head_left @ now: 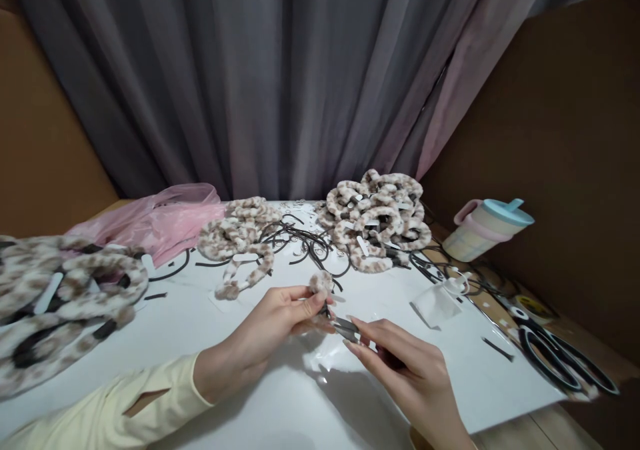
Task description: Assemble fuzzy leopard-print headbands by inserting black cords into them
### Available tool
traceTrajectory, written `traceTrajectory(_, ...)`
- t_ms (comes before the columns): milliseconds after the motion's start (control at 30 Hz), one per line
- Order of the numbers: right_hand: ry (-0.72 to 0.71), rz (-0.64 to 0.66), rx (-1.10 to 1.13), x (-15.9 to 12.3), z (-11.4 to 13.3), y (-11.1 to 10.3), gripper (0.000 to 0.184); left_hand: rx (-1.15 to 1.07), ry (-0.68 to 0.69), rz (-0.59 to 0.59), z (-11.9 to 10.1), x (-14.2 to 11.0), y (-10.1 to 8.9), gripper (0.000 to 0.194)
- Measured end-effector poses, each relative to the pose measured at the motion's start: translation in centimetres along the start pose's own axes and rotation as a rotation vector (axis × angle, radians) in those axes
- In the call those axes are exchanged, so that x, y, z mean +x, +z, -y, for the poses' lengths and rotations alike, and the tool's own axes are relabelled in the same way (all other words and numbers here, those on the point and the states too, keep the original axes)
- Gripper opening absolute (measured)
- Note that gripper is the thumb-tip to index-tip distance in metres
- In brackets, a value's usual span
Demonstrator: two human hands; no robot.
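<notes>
Near the middle of the table, my left hand (277, 317) pinches a fluffy white-and-brown spotted piece (321, 282) between thumb and fingers. A dark cord or strip shows at the lower side of that piece. My right hand (407, 367) is closed around a small pair of grey snips (345, 329), whose tips point left, right beside the fluffy piece. Whether the tips touch it, I cannot tell. Beyond my left hand lies a loose spotted plush loop (250, 270) with a white tag.
Spotted plush loops are heaped at the left (70, 303) and back right (380, 217). Black cords (313, 240) lie between piles. A pink plastic bag (170, 217) is back left. At right are a lidded cup (485, 230), a white packet (437, 305) and large black scissors (565, 357).
</notes>
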State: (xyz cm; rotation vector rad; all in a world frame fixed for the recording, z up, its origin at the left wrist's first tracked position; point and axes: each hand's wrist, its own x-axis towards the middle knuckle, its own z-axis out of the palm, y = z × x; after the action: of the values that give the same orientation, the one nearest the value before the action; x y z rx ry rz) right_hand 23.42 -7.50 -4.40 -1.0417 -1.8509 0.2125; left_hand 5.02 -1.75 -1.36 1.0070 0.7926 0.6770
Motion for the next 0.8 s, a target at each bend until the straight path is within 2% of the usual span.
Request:
traceTrajectory(300, -0.103, -0.048, -0.093, -0.31, 0.23, 0.02, 0.036, 0.006, -0.014, 0.002, 0.09, 0.01, 0.01, 0.033)
traceTrajectory(800, -0.109, -0.064, -0.146, -0.23, 0.4, 0.13, 0.031, 0.039, 0.003, 0.013, 0.39, 0.05, -0.04, 0.034)
